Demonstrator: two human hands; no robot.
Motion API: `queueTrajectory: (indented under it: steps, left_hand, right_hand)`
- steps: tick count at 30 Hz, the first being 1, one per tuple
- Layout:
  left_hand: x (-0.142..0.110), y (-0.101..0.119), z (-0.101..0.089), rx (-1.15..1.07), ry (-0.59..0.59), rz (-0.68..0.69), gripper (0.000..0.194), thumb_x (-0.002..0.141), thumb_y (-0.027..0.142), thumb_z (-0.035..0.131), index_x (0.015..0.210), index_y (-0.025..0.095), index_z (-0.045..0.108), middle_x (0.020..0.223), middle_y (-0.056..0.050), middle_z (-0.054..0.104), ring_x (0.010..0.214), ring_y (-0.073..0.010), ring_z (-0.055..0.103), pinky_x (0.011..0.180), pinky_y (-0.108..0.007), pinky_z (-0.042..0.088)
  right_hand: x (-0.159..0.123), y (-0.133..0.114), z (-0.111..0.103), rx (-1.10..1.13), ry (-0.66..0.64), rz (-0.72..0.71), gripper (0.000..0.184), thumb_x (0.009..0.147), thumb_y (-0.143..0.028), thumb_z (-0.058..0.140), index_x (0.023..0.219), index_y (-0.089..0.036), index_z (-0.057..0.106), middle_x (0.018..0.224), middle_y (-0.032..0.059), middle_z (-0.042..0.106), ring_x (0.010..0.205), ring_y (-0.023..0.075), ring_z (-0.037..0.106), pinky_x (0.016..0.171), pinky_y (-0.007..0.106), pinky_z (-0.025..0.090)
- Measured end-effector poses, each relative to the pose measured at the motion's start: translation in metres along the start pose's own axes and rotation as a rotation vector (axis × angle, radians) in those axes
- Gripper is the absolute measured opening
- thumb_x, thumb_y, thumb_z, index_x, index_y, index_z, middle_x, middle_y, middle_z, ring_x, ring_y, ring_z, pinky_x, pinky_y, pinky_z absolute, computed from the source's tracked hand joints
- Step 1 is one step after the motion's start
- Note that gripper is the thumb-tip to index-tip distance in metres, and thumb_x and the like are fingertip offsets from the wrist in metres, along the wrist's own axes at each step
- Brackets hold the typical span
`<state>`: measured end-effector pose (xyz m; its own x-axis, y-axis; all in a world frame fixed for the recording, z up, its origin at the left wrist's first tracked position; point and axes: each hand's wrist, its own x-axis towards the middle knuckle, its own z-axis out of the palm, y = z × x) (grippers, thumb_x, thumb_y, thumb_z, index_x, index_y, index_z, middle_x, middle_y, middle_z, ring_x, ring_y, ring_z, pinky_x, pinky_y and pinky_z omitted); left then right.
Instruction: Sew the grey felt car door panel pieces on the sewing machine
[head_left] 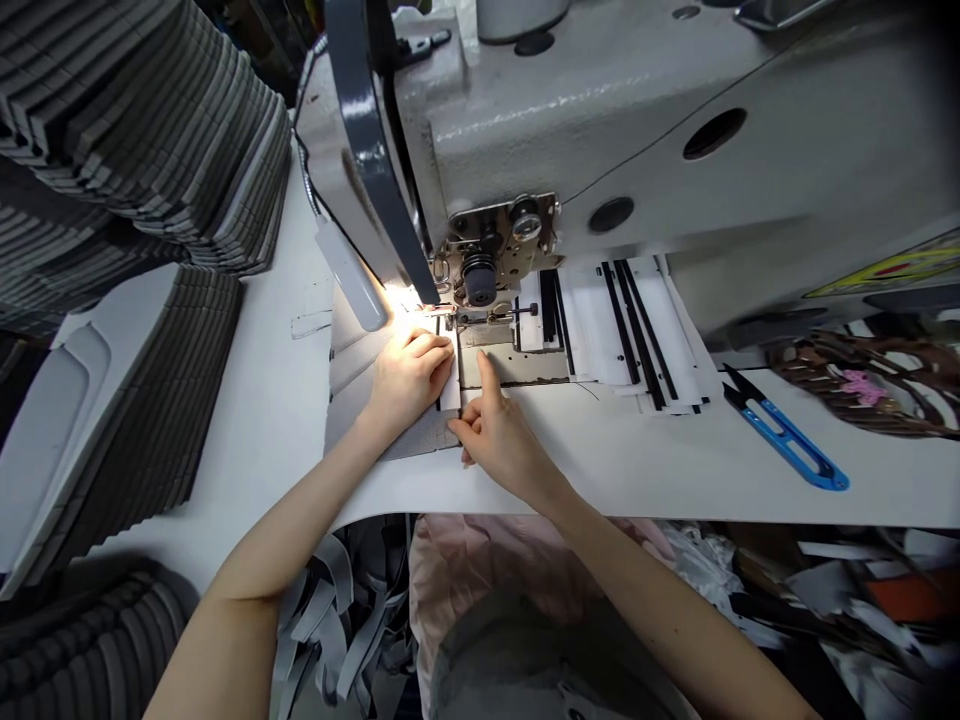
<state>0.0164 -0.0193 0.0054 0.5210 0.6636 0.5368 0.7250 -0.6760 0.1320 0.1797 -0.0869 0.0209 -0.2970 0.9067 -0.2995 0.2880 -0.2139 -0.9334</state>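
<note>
The left hand rests on a grey padded panel with its fingers curled but not gripping, beside a white strip, while the right hand presses the panel's near edge with an extended index finger, also not grasping. The panel lies under the needle of the sewing machine, near the front edge of the tabletop, its needle area obscured by lamp glare. Black-and-white strips lie right of the needle, partly beneath the machine head; blue thread snips lie toward the right.
</note>
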Motion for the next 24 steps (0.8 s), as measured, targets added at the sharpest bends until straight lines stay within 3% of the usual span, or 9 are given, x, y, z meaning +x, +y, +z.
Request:
queueTrajectory:
  steps: [8, 13, 19, 24]
  left_hand:
    - [-0.007, 0.009, -0.008, -0.044, 0.001, 0.021, 0.013, 0.092, 0.014, 0.061, 0.082, 0.02, 0.067, 0.093, -0.002, 0.076, 0.081, -0.0178, 0.061, 0.075, -0.034, 0.054]
    - [-0.004, 0.004, -0.003, -0.045, 0.019, 0.017, 0.013, 0.092, 0.013, 0.06, 0.082, 0.02, 0.064, 0.089, -0.002, 0.074, 0.081, -0.0177, 0.059, 0.076, -0.034, 0.052]
    - [-0.001, -0.004, -0.001, -0.044, -0.082, -0.036, 0.016, 0.096, 0.018, 0.053, 0.085, 0.02, 0.064, 0.082, -0.003, 0.069, 0.079, -0.0186, 0.057, 0.075, -0.035, 0.047]
    - [-0.002, -0.004, -0.001, -0.049, -0.113, -0.057, 0.021, 0.099, 0.021, 0.049, 0.085, 0.021, 0.065, 0.086, -0.004, 0.069, 0.082, -0.0188, 0.058, 0.076, -0.034, 0.046]
  right_hand:
    - [0.019, 0.003, -0.004, -0.124, 0.072, -0.1, 0.095, 0.082, -0.006, 0.053, 0.161, -0.011, 0.0, 0.065, -0.0027, 0.066, 0.059, 0.0199, 0.066, 0.066, 0.034, 0.058]
    - [0.032, 0.002, -0.008, -0.194, 0.064, -0.105, 0.095, 0.082, -0.005, 0.051, 0.16, -0.007, -0.002, 0.068, -0.0003, 0.07, 0.064, 0.0223, 0.069, 0.074, 0.037, 0.058]
    - [0.046, -0.005, -0.014, -0.318, 0.066, -0.087, 0.093, 0.082, -0.005, 0.053, 0.159, -0.002, 0.001, 0.074, 0.0024, 0.073, 0.074, 0.0232, 0.071, 0.078, 0.035, 0.056]
    - [0.055, -0.014, -0.019, -0.421, 0.107, -0.097, 0.086, 0.079, -0.005, 0.053, 0.156, -0.002, 0.014, 0.081, 0.0068, 0.075, 0.083, 0.0249, 0.071, 0.078, 0.034, 0.056]
